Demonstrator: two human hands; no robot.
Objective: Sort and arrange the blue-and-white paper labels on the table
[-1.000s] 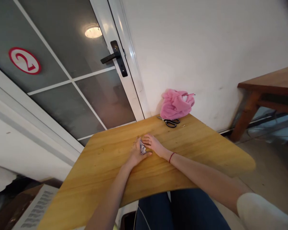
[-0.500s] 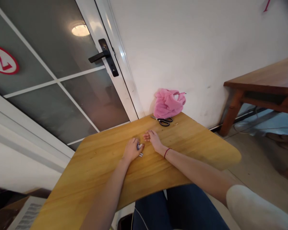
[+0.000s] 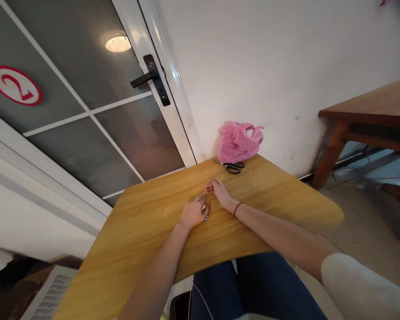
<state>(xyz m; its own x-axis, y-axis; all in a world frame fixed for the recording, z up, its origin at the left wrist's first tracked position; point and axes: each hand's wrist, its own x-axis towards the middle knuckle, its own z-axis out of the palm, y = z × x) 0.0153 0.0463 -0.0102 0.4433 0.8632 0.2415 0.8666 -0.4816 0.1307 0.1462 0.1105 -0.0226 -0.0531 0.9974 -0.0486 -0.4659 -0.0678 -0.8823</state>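
My left hand [image 3: 194, 212] rests low over the wooden table [image 3: 146, 226], back upward. Its fingers are closed around a few small white-and-dark pieces [image 3: 205, 209]. They stick out between thumb and fingers, too small and partly covered to name. Just to the right and slightly farther away is my right hand [image 3: 219, 192], with a red cord on its wrist. Its fingers are curled inward towards my left hand. Whatever may lie inside them is hidden. The fingertips of the two hands are close together.
Black-handled scissors [image 3: 233, 167] lie at the table's far edge, in front of a bunched pink cloth [image 3: 240, 142] by the white wall [image 3: 280, 66]. A glazed door [image 3: 130, 142] with a black handle [image 3: 150, 80] stands beyond on the left. Another wooden table [image 3: 363, 115] is at the right.
The view has swung slightly left. My left hand has moved a little closer to my right hand, and less of the small pieces shows. My right fingers look more curled.
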